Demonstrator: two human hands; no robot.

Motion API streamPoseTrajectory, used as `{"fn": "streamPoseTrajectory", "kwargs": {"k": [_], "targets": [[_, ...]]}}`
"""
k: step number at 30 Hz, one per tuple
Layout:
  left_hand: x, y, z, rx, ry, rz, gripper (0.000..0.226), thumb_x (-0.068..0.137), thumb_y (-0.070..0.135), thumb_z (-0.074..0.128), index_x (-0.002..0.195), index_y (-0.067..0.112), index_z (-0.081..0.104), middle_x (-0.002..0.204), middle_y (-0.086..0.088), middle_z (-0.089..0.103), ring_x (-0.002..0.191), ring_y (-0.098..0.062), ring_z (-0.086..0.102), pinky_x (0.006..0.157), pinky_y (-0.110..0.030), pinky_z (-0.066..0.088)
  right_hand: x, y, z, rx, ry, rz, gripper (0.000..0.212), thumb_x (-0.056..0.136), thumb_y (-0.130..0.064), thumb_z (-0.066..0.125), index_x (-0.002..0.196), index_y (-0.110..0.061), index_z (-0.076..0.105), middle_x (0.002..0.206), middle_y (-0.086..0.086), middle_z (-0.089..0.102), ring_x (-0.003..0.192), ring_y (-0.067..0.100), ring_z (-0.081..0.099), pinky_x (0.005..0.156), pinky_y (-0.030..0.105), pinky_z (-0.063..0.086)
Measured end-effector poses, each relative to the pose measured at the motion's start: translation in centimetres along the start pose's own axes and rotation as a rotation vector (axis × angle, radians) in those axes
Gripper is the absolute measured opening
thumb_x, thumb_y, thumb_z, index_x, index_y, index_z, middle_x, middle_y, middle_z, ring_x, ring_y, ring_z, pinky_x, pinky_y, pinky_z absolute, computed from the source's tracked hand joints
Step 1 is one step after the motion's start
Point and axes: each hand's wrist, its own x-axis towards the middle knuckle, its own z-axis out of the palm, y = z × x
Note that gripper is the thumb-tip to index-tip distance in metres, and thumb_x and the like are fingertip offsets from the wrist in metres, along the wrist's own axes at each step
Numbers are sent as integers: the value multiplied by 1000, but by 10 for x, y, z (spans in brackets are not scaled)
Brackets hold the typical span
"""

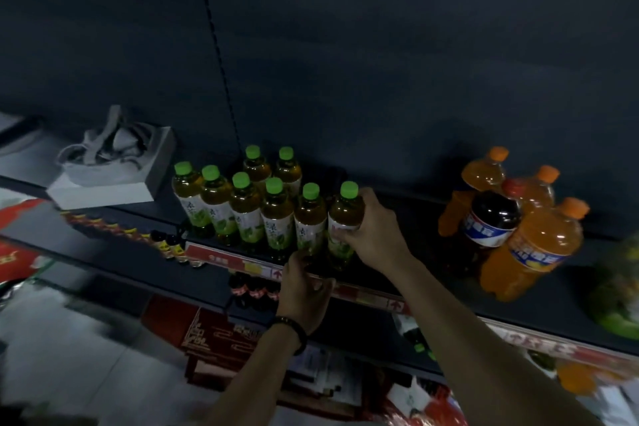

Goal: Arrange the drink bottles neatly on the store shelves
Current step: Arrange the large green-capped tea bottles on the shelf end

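Several green-capped tea bottles (247, 209) stand in a tight group on the dark top shelf (425, 282). My right hand (375, 230) grips the rightmost tea bottle (345, 214) round its body at the shelf's front. My left hand (304, 287), with a dark bead bracelet on the wrist, holds the base of the tea bottle next to it (309, 218) from below. To the right stand large orange soda bottles (534, 249) and one dark cola bottle (491, 218), bunched together.
A white box with grey straps on top (110, 169) sits at the shelf's left end. Small dark bottles (252, 289) line the lower shelves. A green blurred object (619, 290) lies at the far right. Red price strips run along the shelf edge.
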Motion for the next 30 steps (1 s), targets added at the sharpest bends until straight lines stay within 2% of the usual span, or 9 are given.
{"fn": "streamPoseTrajectory", "kwargs": {"k": [6,10,12,16,19,21,26,28,30], "targets": [[8,-6,13,47,39,-11,94,86,27,80,159,14,23,156,-11,35,142,-28,40,113,-45,49,4,15,10,32,11,13,75,69,-30,94,131,-26,51,115,-9,71,101,7,67,74,11,47],[9,-2,23,16,100,-46,103,86,22,81,163,16,13,161,-8,25,146,-23,28,113,-33,37,9,22,4,19,-57,-13,74,69,-35,95,129,-32,51,115,-13,71,104,7,69,84,29,58],[9,-2,29,17,121,-37,108,83,25,83,163,17,11,161,-8,22,146,-24,25,115,-39,38,9,20,5,-19,-78,-18,75,67,-38,95,128,-34,51,116,-14,71,105,8,69,87,34,60],[12,-2,36,95,192,-90,105,77,32,86,157,11,21,149,-10,29,136,-28,33,111,-39,44,7,22,1,-17,-124,-29,74,69,-43,94,130,-34,52,118,-16,70,107,2,67,89,27,58],[10,-1,41,193,258,-78,95,78,44,84,148,5,32,139,-11,34,125,-27,34,104,-35,45,13,38,-6,250,-89,69,30,98,-50,65,121,-32,65,110,-14,75,104,0,69,89,29,55],[11,2,45,201,268,-71,89,82,49,80,143,8,32,136,-10,36,123,-31,39,101,-43,50,34,56,-9,250,-29,139,32,100,-60,48,109,-40,72,109,-6,77,106,18,74,94,46,58],[10,12,54,188,207,-84,82,81,68,64,139,21,30,136,-4,39,124,-33,49,97,-51,54,102,87,12,-212,-467,39,18,98,-17,62,108,-30,70,118,2,72,112,22,68,102,42,55],[9,16,59,192,166,-109,86,77,73,56,142,24,28,138,-3,40,126,-33,51,96,-53,55,109,72,14,-219,-598,55,9,101,-20,63,98,-26,68,112,1,70,107,21,65,104,46,54],[9,21,60,175,129,-121,88,78,67,60,147,28,23,142,-4,38,130,-34,50,98,-54,54,113,64,15,-233,-680,39,15,102,-26,63,116,-24,67,121,-4,61,115,18,58,107,38,48]]}}
